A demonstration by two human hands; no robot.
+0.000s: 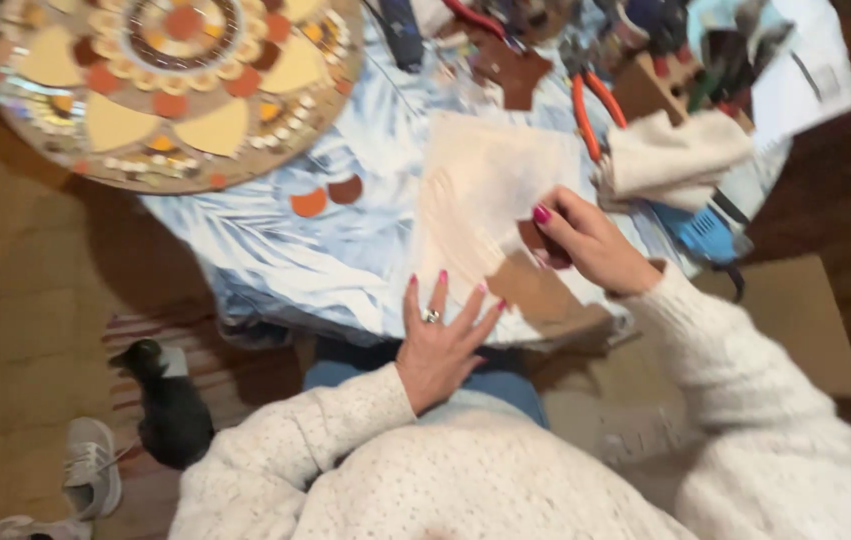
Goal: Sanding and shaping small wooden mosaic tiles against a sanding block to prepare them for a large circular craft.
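From the head camera, I look down on a small table (pixel 275 250) draped in a blue-and-white patterned cloth, with my lap just beneath its near edge.

My left hand (pixel 440 345) lies flat and open, fingers spread, on the near edge of a pale sheet (pixel 490 190) that is spread over the cloth. I judge it is there to pin the sheet down so it cannot slide. A ring shows on one finger.

My right hand (pixel 585 240) is closed in a pinch on a small dark brown piece (pixel 537 240), held low over the sheet, just above a larger tan-brown patch (pixel 535 290) that lies on it. The frame is blurred, so I cannot tell whether the piece touches the sheet.

Two small rounded pieces sit loose on the cloth, touching side by side: one orange piece (pixel 309 203), one red-brown piece (pixel 346 189), probably parked within reach.

A round mosaic panel (pixel 170 85) overhangs the far left of the table. Orange-handled pliers (pixel 590 110) lie beyond the sheet, and a folded cream towel (pixel 675 155) rests beside them over a blue tool (pixel 700 232), one of each. The clutter behind is too smeared to count.

On the floor at left I count one black cat (pixel 170 405) and one grey sneaker (pixel 93 465); a second shoe may sit at the bottom edge.
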